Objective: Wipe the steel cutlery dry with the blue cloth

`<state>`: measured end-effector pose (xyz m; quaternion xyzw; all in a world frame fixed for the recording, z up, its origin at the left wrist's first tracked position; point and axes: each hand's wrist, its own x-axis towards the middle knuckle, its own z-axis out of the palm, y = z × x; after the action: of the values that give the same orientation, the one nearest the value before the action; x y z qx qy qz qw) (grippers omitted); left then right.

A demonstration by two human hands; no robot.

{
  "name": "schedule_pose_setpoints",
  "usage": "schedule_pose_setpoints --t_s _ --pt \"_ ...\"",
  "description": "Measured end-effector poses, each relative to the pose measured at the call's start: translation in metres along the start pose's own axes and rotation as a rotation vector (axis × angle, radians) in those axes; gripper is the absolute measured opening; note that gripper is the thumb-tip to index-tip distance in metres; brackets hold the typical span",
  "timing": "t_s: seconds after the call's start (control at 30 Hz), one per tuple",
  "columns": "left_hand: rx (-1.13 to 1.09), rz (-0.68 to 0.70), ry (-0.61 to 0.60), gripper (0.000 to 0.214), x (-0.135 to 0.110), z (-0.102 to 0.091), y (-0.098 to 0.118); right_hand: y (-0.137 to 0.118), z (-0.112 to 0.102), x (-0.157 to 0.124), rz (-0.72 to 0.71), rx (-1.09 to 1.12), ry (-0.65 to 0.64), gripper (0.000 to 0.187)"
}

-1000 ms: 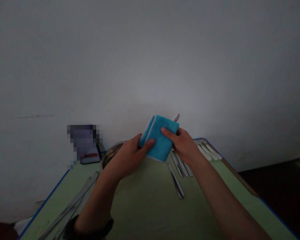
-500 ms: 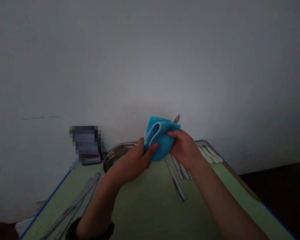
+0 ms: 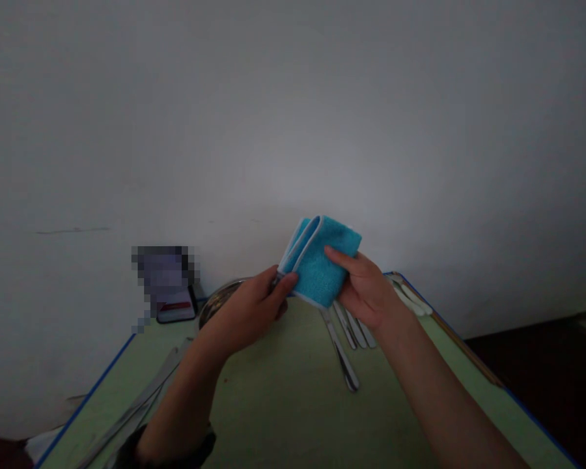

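A folded blue cloth point(image 3: 320, 260) is held up over the far part of the green table point(image 3: 293, 404). My right hand point(image 3: 366, 290) grips the cloth from the right, fingers wrapped over its front. My left hand point(image 3: 254, 309) is closed in a pinch at the cloth's lower left corner, where a thin metal utensil end point(image 3: 276, 280) shows between thumb and fingers. The remainder of that utensil is hidden inside the cloth.
A steel bowl point(image 3: 217, 301) sits behind my left hand. Several table knives point(image 3: 344, 345) lie under the cloth, and white-handled utensils point(image 3: 410, 298) lie by the right edge. Long metal pieces point(image 3: 141, 404) lie at the left. A blurred-out object point(image 3: 166, 280) stands against the wall.
The utensil tip that stuck out above the cloth is no longer visible. The cloth has been turned and flattened, and my left hand has shifted to its lower left corner.
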<state>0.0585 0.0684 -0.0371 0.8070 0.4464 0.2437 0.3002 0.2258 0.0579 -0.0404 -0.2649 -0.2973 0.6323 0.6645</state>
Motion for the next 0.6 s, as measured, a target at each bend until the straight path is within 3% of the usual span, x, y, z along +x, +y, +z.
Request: schedule_pose_setpoints --t_s 0.1,0.3,0.4,0.53,0.6 --pt "-0.006 -0.024 0.008 0.036 0.000 -0.001 -0.003 0.006 0.001 0.000 -0.012 -0.012 -0.002 0.029" --pt "0.027 -0.036 -0.026 0.030 -0.002 0.000 0.009 0.016 -0.004 0.009 -0.098 0.049 0.256 0.027" --pt "0.056 -0.033 -0.120 0.030 -0.004 0.001 0.012 0.018 -0.007 0.012 -0.144 0.067 0.318 0.027" --pt "-0.019 -0.135 -0.330 0.041 -0.005 0.003 0.007 0.023 -0.005 0.012 -0.211 0.102 0.382 0.021" --pt "-0.037 -0.140 -0.330 0.042 -0.006 0.003 0.006 0.026 -0.005 0.012 -0.227 0.129 0.417 0.018"
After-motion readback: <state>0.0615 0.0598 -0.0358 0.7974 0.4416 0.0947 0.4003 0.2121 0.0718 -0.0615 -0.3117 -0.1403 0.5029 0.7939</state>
